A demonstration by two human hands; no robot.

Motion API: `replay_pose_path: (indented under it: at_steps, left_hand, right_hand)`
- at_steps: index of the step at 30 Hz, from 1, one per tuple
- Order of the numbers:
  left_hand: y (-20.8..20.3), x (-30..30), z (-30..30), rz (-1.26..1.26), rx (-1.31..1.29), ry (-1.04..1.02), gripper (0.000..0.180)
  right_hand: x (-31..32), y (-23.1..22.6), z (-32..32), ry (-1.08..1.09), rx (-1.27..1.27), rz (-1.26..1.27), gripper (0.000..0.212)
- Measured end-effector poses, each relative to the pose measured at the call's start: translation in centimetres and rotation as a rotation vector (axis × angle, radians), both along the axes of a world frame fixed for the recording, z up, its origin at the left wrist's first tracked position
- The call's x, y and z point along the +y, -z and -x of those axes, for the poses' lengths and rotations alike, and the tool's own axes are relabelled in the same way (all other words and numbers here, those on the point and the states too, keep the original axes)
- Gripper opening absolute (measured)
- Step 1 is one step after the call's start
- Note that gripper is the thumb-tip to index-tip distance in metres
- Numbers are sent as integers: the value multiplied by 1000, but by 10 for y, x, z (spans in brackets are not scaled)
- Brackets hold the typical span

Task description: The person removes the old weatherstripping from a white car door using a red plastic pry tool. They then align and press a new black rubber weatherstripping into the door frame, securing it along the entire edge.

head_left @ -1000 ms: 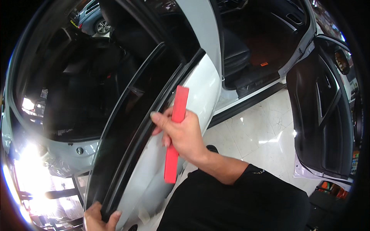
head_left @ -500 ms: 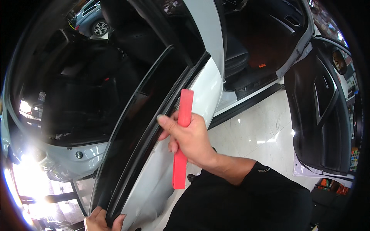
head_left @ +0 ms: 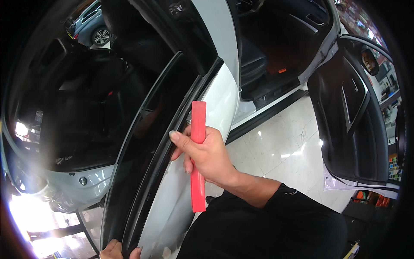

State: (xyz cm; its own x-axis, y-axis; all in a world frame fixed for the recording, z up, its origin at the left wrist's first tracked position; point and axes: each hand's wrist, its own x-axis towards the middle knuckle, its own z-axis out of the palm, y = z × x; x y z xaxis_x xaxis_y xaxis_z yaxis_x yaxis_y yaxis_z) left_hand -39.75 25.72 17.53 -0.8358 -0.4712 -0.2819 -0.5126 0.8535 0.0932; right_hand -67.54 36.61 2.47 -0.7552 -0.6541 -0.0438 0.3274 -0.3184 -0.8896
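My right hand (head_left: 207, 153) is closed around a long red bar-shaped squeegee (head_left: 198, 118), held nearly upright in front of the white car door (head_left: 215, 95). Its thumb tip rests at the black window seal (head_left: 161, 159), and some of its fingers curl behind the bar toward the door. Low at the left, my left hand (head_left: 113, 250) grips the lower end of the seal, fingers on the glass side and thumb on the other; the picture's edge cuts it off. Dark window glass (head_left: 133, 142) rises from the door beside the seal.
A second open door (head_left: 349, 112) with black trim stands at the right. Between the doors lie a side sill (head_left: 267, 114) and pale tiled floor (head_left: 284, 142). Dark seats (head_left: 252, 60) show inside the car. Another car (head_left: 92, 28) is parked at the far left.
The view has shifted a little, so the door and cabin sit farther left. The squeegee has turned slightly more upright in my right hand. My left hand keeps its hold on the seal.
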Motion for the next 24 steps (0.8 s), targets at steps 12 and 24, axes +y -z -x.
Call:
replay_pose_path:
  at_steps: [12, 24]
  left_hand:
    - [-28, -2, 13, -9, -111, -139, 32]
    - [-16, -2, 9, 15, -249, -345, 64]
  right_hand:
    - [31, -2, 73, -94, 7, 1, 36]
    - [64, -1, 147, -121, -111, -146, 23]
